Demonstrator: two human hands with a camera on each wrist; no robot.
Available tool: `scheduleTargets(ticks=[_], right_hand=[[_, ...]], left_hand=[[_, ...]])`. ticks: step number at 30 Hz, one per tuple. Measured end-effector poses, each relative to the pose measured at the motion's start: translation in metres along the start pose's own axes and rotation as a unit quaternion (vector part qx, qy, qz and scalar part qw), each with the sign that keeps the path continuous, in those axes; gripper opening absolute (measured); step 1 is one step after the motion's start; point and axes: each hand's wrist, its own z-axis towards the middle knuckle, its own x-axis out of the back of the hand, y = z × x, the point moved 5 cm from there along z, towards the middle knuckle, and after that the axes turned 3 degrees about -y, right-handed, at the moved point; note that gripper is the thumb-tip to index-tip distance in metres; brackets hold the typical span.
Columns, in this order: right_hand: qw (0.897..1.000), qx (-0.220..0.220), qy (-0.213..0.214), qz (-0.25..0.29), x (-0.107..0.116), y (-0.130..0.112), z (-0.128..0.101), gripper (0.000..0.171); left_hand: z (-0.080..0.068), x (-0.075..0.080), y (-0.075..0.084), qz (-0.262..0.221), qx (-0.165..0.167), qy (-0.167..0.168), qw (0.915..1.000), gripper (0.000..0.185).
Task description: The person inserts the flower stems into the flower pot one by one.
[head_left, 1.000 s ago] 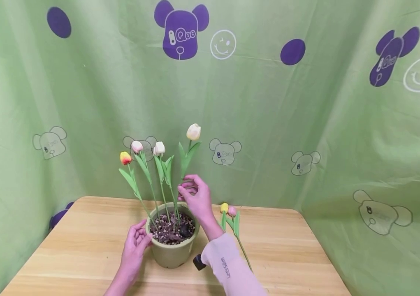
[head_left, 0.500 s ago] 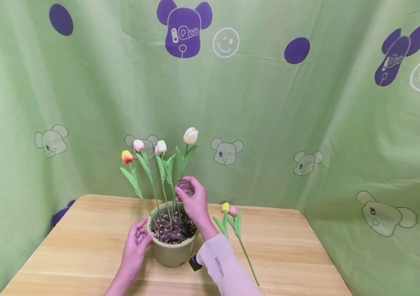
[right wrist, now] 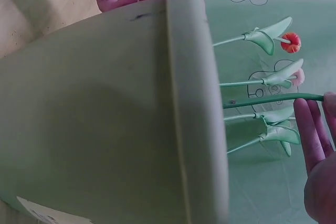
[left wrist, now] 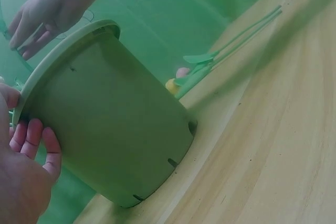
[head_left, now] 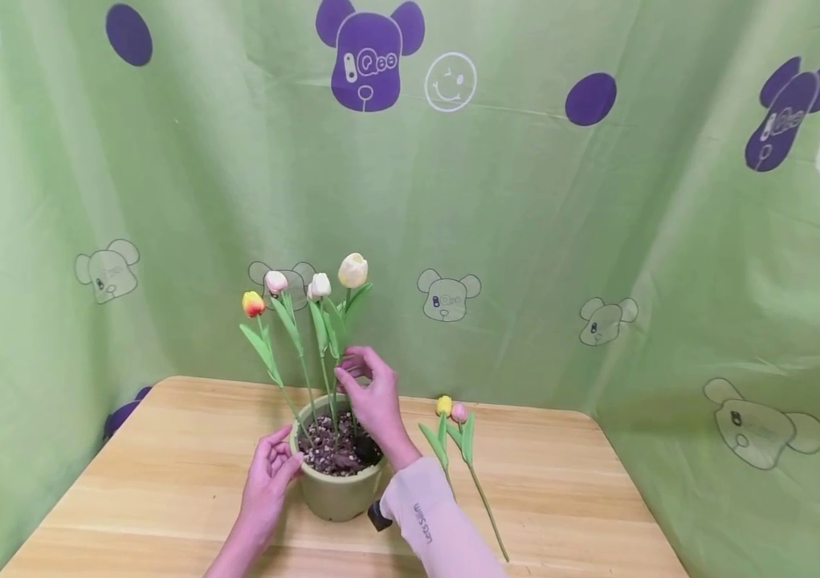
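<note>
A green plastic flower pot [head_left: 337,499] filled with dark, speckled soil [head_left: 333,459] stands on the table. My left hand [head_left: 267,475] grips its left rim, thumb over the edge and fingers bent against the outer wall [left wrist: 39,140]. Above the soil, my right hand [head_left: 375,397] pinches the stem [right wrist: 268,99] of a cream tulip [head_left: 353,271] between thumb and fingers. That stem runs down behind the rim in the right wrist view, so its lower end is hidden. Upright in the soil are a red-yellow tulip [head_left: 254,304], a pink tulip [head_left: 276,282] and white tulips [head_left: 319,286].
A yellow tulip [head_left: 444,405] and a pink one [head_left: 459,413] lie on the wooden table [head_left: 561,490] right of the pot. The green printed curtain [head_left: 511,209] hangs behind and at both sides. A dark device [head_left: 379,516] sits at my right wrist.
My right hand has moved left and slightly lower with the cream tulip, bringing its bloom close beside the white ones. My left hand has stayed at the pot's rim.
</note>
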Motion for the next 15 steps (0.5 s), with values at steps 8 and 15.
scheduleTargets(ticks=[8, 15], right_hand=[[0.998, -0.015, -0.053, -0.025, -0.010, 0.005, -0.002, 0.027], [0.993, -0.005, -0.077, -0.087, -0.017, 0.005, -0.004, 0.026]], left_hand=[[0.001, 0.000, -0.002, -0.003, 0.001, 0.004, 1.0000, 0.056], [0.000, 0.000, -0.001, -0.002, 0.002, 0.001, 1.0000, 0.056]])
